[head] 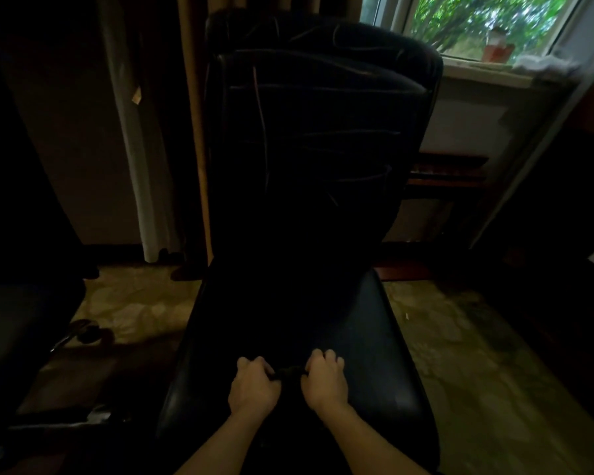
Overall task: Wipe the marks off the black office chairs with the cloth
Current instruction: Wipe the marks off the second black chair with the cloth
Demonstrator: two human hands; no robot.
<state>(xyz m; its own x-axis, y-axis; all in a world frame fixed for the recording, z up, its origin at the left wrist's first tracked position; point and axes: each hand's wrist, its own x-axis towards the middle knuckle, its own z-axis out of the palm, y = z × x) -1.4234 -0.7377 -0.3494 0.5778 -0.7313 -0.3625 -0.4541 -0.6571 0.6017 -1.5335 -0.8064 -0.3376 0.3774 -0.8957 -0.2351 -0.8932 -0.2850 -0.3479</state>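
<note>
Hands: your left hand (252, 389) and right hand (324, 380) both grip a dark cloth (288, 371) bunched between them | Cloth: on the chair seat (364, 337) front, lying nine-to-three | Reach: chair back (316, 132) at twelve, both hands equally near

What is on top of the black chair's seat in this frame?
Both hands, left hand and right hand, with a dark cloth bunched between them on the seat. Marks beneath them are covered; the dimness hides others.
</note>
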